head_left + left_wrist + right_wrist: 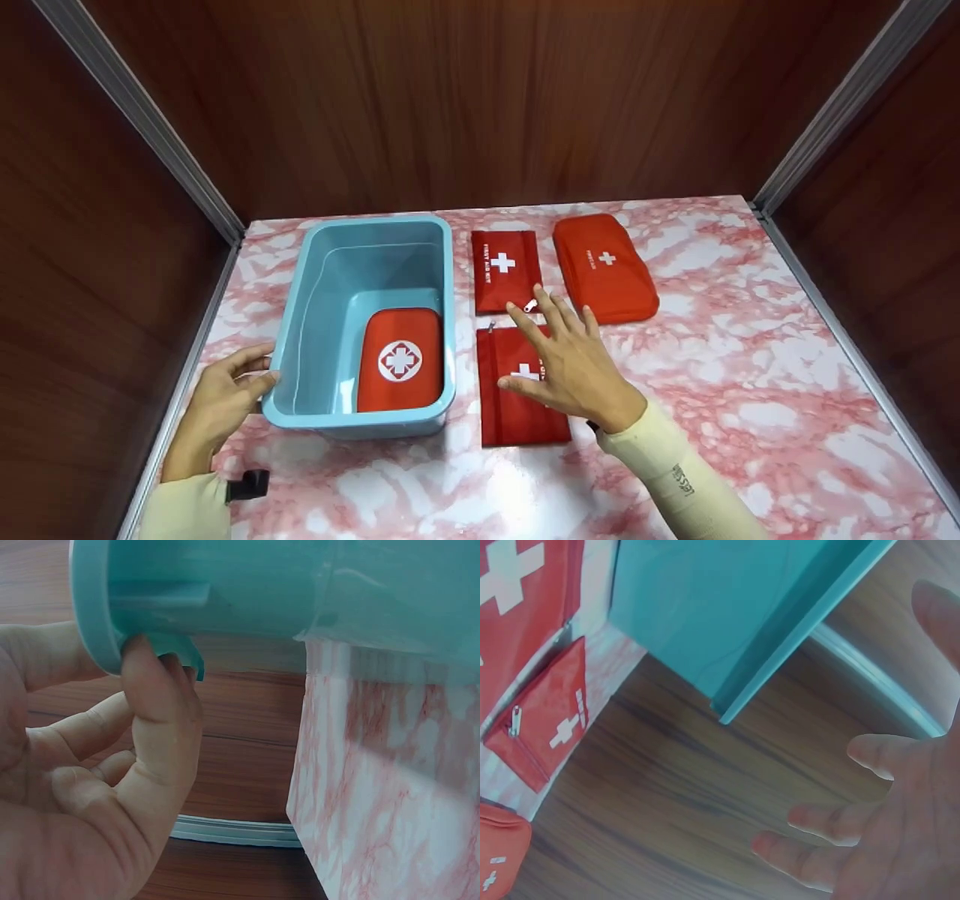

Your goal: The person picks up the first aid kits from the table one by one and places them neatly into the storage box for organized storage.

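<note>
My left hand (225,397) grips the left rim of a blue plastic bin (448,300), with the thumb on top and fingers curled under the edge; the left wrist view shows this grip up close. Inside the bin lies a red first aid case (401,337) with a white round cross emblem. My right hand (577,360) hovers with spread fingers, holding nothing, and overlaps a flat red zip pouch (517,420) in the head view. Just beyond its fingertips lies a second red pouch (506,274) marked FIRST AID KIT.
A puffier orange-red first aid case (607,270) lies at the back right. Everything stands on a pink and white marbled table (750,375). Dark wooden panels (480,105) with metal corner rails rise at the back and both sides.
</note>
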A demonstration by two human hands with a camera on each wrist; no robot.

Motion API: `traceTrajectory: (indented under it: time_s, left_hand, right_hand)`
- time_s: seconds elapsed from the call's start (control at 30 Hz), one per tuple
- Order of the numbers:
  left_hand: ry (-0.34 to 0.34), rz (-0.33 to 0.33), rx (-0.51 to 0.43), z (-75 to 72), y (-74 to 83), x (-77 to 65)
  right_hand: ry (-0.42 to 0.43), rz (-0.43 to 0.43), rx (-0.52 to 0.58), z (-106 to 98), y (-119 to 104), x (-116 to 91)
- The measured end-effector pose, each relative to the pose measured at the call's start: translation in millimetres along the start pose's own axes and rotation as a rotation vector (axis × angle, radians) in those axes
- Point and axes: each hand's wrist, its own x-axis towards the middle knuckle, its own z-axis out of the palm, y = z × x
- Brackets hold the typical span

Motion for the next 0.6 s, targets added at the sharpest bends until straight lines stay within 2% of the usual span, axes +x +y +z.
traceTrajectory:
  time_s: [0.27,0.6]
  left_hand:
    - [0.009,0.013,0.008,0.4,0.4,0.0]
    - [0.011,0.028,-0.005,0.9,0.3,-0.7]
  right_hand:
    - [0.013,0.012,-0.002,6,8,-3]
    - [-0.013,0.053,0.014,12,15,-6]
